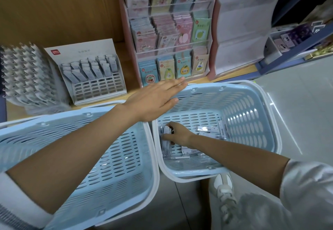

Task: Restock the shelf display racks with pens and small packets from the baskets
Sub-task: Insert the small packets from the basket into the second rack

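Two light-blue plastic baskets stand on the floor in front of the shelf. The right basket (252, 103) holds several small clear packets (209, 129) on its bottom. My right hand (177, 133) reaches down into it and grips a bunch of packets (166, 130) at the basket's left side. My left hand (155, 100) hovers flat, fingers straight, over the near-left rim of the right basket, holding nothing. The left basket (100, 166) shows no items inside. On the shelf stands a white slotted display rack (97, 87) partly filled with grey packets (90, 69).
A rack of grey-capped pens (27, 75) stands at the shelf's left end. A clear tiered stand (173, 51) with colourful sticker packs sits at the middle, an unfilled clear stand (239, 37) to its right. My shoe (224, 184) is on the grey floor below the right basket.
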The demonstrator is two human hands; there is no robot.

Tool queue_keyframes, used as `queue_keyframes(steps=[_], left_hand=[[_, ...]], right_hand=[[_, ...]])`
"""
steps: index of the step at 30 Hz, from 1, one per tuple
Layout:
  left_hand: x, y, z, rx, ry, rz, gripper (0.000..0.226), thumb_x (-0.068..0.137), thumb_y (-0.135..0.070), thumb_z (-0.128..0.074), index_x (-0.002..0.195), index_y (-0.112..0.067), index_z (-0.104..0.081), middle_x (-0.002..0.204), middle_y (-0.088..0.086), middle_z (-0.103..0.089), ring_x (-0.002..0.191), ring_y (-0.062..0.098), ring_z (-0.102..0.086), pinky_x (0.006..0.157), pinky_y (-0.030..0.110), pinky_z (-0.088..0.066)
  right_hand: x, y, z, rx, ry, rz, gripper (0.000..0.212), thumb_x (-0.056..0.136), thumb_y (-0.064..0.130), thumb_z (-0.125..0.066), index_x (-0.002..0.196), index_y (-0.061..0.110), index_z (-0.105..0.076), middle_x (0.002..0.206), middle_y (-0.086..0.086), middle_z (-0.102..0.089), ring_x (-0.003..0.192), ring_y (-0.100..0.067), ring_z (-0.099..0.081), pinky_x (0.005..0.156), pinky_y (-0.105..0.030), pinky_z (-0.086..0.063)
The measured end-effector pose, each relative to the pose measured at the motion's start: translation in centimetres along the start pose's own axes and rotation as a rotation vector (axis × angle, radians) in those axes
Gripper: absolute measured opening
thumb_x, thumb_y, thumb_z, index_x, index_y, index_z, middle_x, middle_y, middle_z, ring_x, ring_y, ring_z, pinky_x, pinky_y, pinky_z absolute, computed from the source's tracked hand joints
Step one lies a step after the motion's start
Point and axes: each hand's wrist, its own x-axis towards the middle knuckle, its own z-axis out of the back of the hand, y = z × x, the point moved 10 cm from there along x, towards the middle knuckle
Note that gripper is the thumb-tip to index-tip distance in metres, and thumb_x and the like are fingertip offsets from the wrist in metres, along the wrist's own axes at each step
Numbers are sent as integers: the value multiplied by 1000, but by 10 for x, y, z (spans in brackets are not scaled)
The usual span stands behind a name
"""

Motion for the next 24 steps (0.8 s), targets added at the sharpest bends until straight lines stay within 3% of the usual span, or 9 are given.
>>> queue_keyframes(steps=[11, 15, 17, 19, 21, 24], left_hand=[[2, 2, -3, 8, 9, -6, 55, 105, -41, -24, 155, -31, -6, 162, -13, -4, 147, 11, -14, 119, 33, -18], [4, 8, -7, -69, 40, 17, 60, 98, -52, -19, 154, -34, -11, 162, -11, -8, 148, 12, -15, 119, 36, -18], [6, 9, 6, -155, -22, 50, 61, 96, -53, -21, 153, -30, -21, 161, -7, -17, 147, 14, -20, 119, 37, -18], [7, 5, 27, -281, -139, 66, 56, 98, -46, -29, 147, -22, -38, 154, -1, -35, 142, 17, -30, 116, 29, -20], [9, 3, 37, -495, -205, 115, 47, 100, -42, -36, 139, -19, -50, 143, 0, -49, 134, 16, -41, 113, 28, -25], [12, 1, 31, -911, -143, 229, 60, 90, -68, -38, 135, -31, -54, 135, -8, -57, 127, 10, -50, 113, 40, -34]], right_hand=[[-28, 27, 58, 145, -58, 135, 7, 91, 10, -62, 89, 9, -55, 69, 0, -52, 57, -9, -51, 55, -23, -44], [-63, 56, 85, 177, -28, 227, 10, 93, 6, -57, 100, -1, -55, 70, -5, -51, 54, -6, -50, 51, -19, -43], [-80, 71, 98, 190, -15, 278, 14, 93, 6, -56, 102, -4, -55, 72, -7, -53, 58, -9, -50, 53, -19, -42], [-95, 90, 112, 221, -9, 333, 15, 93, 8, -57, 102, -5, -56, 71, -4, -55, 59, -9, -49, 54, -19, -41], [-108, 113, 126, 320, 15, 403, 8, 91, 10, -58, 95, 3, -60, 69, -2, -56, 58, -11, -47, 53, -20, -38], [-120, 151, 147, 427, 4, 509, 15, 89, 8, -53, 89, 15, -66, 69, -1, -59, 58, -12, -45, 52, -19, -36]])
